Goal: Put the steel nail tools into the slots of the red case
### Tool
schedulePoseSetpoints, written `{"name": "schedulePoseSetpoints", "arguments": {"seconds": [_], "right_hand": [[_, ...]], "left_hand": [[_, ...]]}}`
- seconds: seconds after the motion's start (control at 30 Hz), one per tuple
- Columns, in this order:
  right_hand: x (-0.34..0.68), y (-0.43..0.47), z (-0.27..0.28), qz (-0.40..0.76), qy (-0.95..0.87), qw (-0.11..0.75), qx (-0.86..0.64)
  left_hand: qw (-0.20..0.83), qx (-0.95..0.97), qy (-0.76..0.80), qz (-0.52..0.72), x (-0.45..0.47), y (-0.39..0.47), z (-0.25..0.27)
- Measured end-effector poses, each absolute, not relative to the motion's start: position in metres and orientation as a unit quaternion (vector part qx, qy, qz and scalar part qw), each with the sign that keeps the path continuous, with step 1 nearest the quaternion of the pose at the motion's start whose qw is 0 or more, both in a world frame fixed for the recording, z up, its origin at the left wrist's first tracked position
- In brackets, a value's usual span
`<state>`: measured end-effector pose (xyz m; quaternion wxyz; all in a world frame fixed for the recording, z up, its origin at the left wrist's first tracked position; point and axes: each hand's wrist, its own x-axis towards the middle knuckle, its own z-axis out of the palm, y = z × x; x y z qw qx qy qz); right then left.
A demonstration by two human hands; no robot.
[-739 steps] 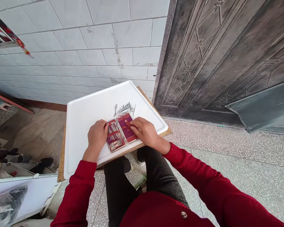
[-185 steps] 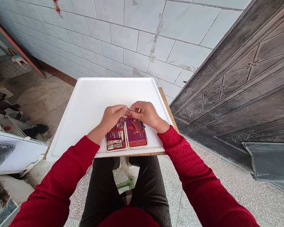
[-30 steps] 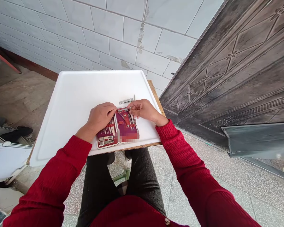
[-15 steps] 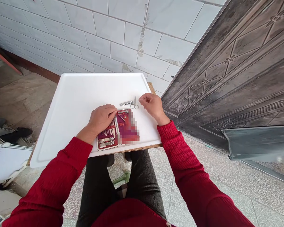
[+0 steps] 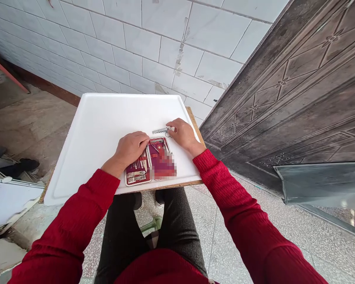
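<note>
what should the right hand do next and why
Probably close the right hand on the scissors at its fingertips and lift them: they and the file lie loose on the tray, while the left hand steadies the open case.

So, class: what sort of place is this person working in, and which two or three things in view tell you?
Probably a house entrance or yard: a white tiled wall, an embossed metal door and a speckled terrazzo floor, with a makeshift white board as worktop.
</note>
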<state>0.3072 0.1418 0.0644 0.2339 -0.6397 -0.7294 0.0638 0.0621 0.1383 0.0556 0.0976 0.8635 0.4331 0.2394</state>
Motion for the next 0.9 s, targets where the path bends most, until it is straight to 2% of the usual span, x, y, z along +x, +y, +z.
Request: {"name": "schedulePoseSetpoints", "arguments": {"seconds": [0.13, 0.43, 0.53, 0.7, 0.9], "right_hand": [[0.299, 0.146, 0.075, 0.036, -0.775, 0.158, -0.611], [0.283, 0.155, 0.1, -0.049, -0.842, -0.068, -0.532], [0.279, 0.159, 0.103, -0.071, -0.856, -0.116, -0.498], [0.28, 0.167, 0.108, -0.062, -0.859, -0.14, -0.489], [0.278, 0.163, 0.115, -0.037, -0.835, -0.073, -0.545]], "left_hand": [[0.091, 0.861, 0.433, 0.249, 0.062, 0.138, 0.055], [0.066, 0.862, 0.44, 0.242, 0.061, 0.139, 0.053], [0.062, 0.867, 0.43, 0.243, 0.061, 0.137, 0.054], [0.059, 0.868, 0.432, 0.24, 0.061, 0.137, 0.053], [0.05, 0.867, 0.44, 0.23, 0.062, 0.139, 0.05]]}}
